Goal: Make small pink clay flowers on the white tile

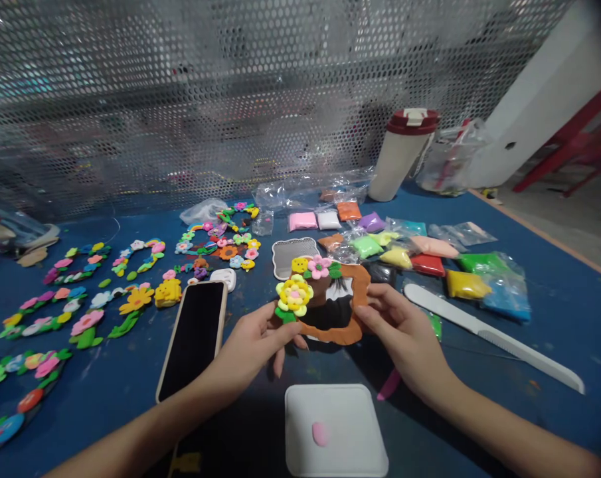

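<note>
Between my two hands is a small mirror with a wavy brown clay frame, tilted up above the table. A yellow clay flower, a pink flower, a small yellow face and green leaves sit along its left and top edges. My left hand pinches the lower left corner, near the yellow flower. On the right edge, my right hand grips the brown border between thumb and fingers. Below them lies a white square board with a pink lump of clay on it. A magenta tool lies partly hidden beside my right hand.
A phone lies left of my left hand. Clay-flower-decorated rings spread over the left side. Bagged coloured clay and a white plastic knife are at right. A tumbler stands before the perforated metal screen.
</note>
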The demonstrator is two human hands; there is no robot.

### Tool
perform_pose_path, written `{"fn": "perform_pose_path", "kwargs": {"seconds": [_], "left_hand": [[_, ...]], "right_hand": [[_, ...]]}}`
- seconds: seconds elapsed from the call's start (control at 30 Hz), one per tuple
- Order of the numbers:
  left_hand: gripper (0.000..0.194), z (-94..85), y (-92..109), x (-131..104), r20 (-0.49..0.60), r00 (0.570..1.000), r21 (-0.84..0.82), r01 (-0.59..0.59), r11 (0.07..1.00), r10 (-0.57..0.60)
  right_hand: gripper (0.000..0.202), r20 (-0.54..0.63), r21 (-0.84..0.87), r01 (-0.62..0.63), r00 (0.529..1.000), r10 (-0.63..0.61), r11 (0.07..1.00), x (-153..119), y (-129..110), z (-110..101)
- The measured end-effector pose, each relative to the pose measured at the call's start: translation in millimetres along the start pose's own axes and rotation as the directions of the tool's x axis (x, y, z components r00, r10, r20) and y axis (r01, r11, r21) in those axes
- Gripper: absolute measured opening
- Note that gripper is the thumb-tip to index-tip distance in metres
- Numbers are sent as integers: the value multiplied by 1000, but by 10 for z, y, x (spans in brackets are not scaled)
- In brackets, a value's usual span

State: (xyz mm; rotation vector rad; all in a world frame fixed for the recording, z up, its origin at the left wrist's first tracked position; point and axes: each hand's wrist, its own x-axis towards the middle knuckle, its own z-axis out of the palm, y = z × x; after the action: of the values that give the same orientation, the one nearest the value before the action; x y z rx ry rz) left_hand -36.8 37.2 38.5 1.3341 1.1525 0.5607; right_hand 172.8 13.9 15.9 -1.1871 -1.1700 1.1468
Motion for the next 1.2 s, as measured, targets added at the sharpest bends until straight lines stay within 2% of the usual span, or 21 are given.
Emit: {"fn": "perform_pose_path", "kwargs": {"seconds": [0.37,1.0,1.2], "left_hand": [[25,4,38,-20,2,1000,27,18,999,-18],[17,27,-36,-5,-22,1000,26,5,1000,-5],[23,34,-9,-17,-16,1000,14,-3,1000,3]], "right_hand": [[13,21,6,30,999,-30,1000,2,-2,-5],[11,4,12,37,999,-37,999,2,46,-10],[12,-3,-6,10,1000,-10,1000,-8,46,-20]]}}
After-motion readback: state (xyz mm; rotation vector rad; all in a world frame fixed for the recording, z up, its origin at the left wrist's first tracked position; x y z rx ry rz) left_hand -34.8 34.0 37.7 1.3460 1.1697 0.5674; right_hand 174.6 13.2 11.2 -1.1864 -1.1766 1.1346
